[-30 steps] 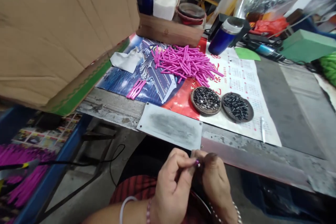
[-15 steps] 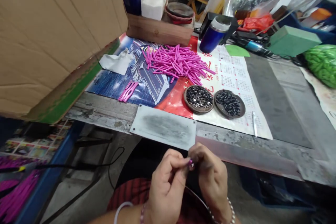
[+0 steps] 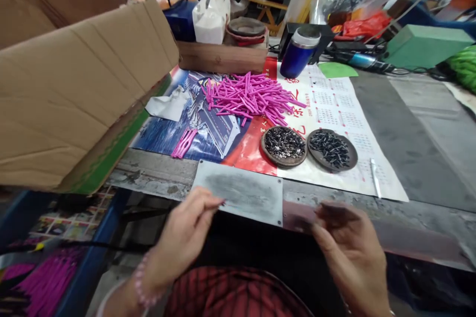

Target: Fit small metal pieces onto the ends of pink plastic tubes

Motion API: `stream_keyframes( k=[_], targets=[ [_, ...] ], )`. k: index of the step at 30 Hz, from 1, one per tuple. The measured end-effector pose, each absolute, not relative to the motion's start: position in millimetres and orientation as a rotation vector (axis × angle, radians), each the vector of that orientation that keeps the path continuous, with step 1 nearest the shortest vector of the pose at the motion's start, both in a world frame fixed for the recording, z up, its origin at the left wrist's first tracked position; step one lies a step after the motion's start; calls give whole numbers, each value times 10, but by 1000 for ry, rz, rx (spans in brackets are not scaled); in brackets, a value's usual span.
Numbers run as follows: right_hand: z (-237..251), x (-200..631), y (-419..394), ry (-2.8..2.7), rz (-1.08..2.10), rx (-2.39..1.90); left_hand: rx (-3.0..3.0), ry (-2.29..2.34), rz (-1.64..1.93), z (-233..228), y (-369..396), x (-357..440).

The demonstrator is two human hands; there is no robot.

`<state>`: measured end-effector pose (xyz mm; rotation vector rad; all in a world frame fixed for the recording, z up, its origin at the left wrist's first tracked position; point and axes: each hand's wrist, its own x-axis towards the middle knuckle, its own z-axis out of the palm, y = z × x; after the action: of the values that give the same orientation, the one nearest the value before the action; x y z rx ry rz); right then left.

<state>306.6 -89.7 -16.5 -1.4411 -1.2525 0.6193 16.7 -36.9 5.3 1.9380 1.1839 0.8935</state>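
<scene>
- The pile of pink tubes lies at twelve o'clock on the poster, with two shallow dishes of dark small parts at one o'clock, all apparently within easy reach.
- Left hand hovers at the bench edge by the grey plate, fingers pinched; what it grips is too blurred to tell.
- Right hand, at four o'clock, is loosely spread, holding nothing.
</scene>
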Motion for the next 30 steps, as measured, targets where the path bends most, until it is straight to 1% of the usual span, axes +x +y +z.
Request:
stream_keyframes(
  k=[2, 4, 6, 10, 13, 18, 21, 23, 25, 26, 30],
  targets=[
    [-193, 3140, -956, -1399, 564, -1458, 2198, 1287, 729, 50, -176, -70],
    [-186, 3142, -993, -1546, 554, -1439, 2409, 1303, 568, 41, -32, -81],
    [-142, 3073, -1004, -1635, 593, -1411, 2517, 1227, 460, 29, 54, 158],
    [-34, 2911, -998, -1697, 679, -1313, 2571, 981, 358, 61, 114, 821],
    [-24, 2935, -1022, -1707, 707, -1291, 2546, 935, 373, 136, 144, 819],
    [-102, 2984, -1022, -1682, 811, -1306, 2397, 1251, 464, 109, 124, 380],
    [-93, 2855, -942, -1730, 913, -1191, 2362, 1256, 449, 35, 37, 556],
    [-55, 2758, -881, -1745, 911, -1150, 2347, 1192, 492, 9, -16, 761],
    [-21, 2691, -835, -1722, 866, -1178, 2223, 1144, 603, 11, -72, 901],
    [-11, 2669, -820, -1702, 847, -1207, 2066, 1135, 674, 19, -109, 931],
    [-50, 2610, -804, -1648, 818, -1285, 1161, 1099, 812, 40, -316, 883]
  ],
)
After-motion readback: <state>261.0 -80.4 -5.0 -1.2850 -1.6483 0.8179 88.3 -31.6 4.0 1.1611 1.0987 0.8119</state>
